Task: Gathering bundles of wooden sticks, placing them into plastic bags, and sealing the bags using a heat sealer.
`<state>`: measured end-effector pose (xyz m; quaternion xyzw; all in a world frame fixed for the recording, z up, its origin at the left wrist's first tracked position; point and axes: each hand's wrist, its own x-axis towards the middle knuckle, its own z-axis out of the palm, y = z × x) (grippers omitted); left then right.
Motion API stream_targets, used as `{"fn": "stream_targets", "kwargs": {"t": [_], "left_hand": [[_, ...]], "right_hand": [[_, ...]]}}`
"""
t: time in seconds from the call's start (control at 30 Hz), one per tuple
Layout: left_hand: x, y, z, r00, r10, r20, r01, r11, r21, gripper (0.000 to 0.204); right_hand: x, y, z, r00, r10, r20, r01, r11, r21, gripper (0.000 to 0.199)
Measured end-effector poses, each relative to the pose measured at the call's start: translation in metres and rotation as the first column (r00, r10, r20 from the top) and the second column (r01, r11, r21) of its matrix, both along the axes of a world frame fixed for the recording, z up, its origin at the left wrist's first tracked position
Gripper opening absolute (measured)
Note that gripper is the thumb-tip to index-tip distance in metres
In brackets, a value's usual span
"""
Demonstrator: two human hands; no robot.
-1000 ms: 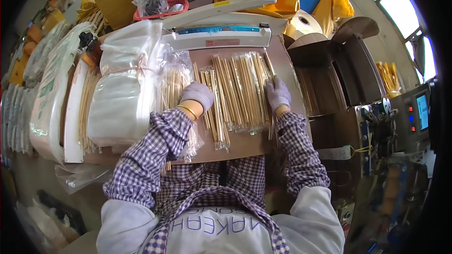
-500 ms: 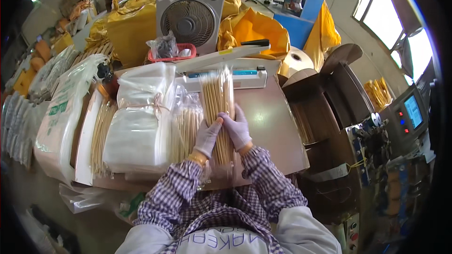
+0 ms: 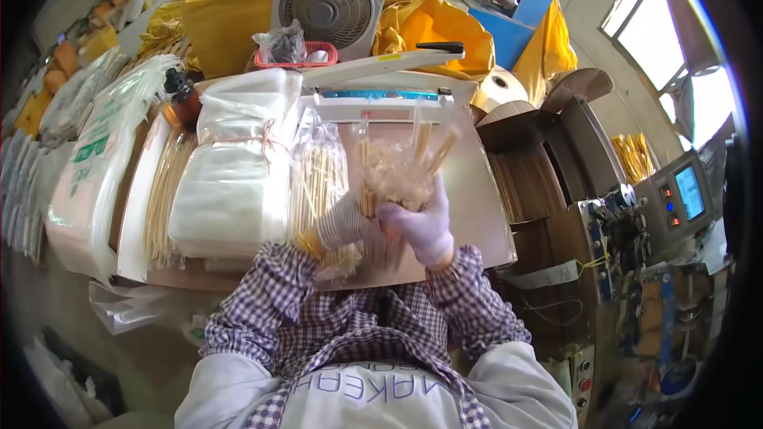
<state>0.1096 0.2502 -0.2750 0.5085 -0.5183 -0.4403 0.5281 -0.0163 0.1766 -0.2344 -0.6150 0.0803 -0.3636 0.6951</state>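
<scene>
Between my two gloved hands, over the table point(image 3: 469, 214), is a clear plastic bag of thin wooden sticks point(image 3: 397, 175). It is tipped so the stick ends point up toward me, a few of them standing higher than the rest. My left hand point(image 3: 343, 221) closes round its left side, the fingers partly hidden behind it. My right hand point(image 3: 427, 226) grips the right side, its thumb across the front. Just left of the held bag lies another clear bag of wooden sticks point(image 3: 319, 183). Beside that is a tied stack of clear plastic bags point(image 3: 226, 191).
A long white bag sealer point(image 3: 373, 111) with a raised arm stands at the table's far edge. Behind it are a grey fan point(image 3: 327, 8) and a red basket point(image 3: 265, 57). An open cardboard box point(image 3: 520, 179) is at the right, near a control panel point(image 3: 675, 199). An amber bottle point(image 3: 184, 102) stands left.
The bag of sticks has gone from lying lengthwise to tipped with its ends toward me. My hands have shifted apart to its sides. The view has moved slightly.
</scene>
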Motion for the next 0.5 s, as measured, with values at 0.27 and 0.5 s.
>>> {"fn": "stream_targets", "kwargs": {"t": [0.27, 0.5], "left_hand": [[-0.073, 0.06, -0.012, 0.595, -0.104, -0.797, 0.348, 0.927, 0.139, 0.085], [-0.085, 0.07, -0.028, 0.621, 0.035, -0.783, 0.198, 0.96, 0.2, 0.083]], "right_hand": [[-0.032, -0.005, -0.002, 0.994, 0.103, -0.03, -0.096, 0.979, 0.182, 0.089], [-0.035, 0.002, -0.043, 0.994, -0.062, -0.089, 0.086, 0.947, 0.309, 0.017]]}}
